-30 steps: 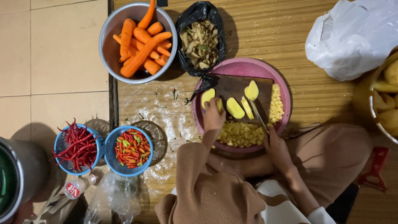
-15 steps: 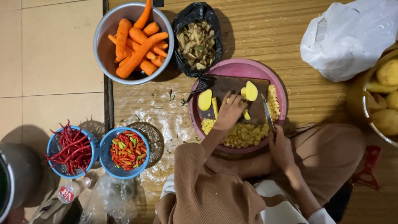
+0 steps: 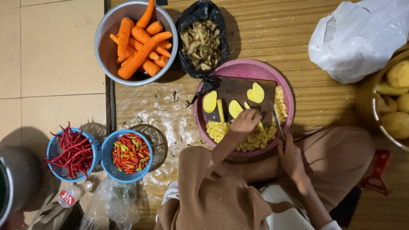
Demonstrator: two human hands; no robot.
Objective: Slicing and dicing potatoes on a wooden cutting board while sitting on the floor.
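The left hand has drawn back from the potato slices towards the diced pile

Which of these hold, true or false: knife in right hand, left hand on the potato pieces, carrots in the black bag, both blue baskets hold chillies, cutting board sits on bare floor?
1. The right hand holds the knife. True.
2. The left hand rests on potato pieces on the cutting board. True.
3. The carrots lie in the black bag. False: they are in a metal bowl; the bag holds peelings.
4. Both blue baskets hold chillies. True: one whole, the other cut.
5. The board sits on bare floor. False: it sits inside a pink tray.
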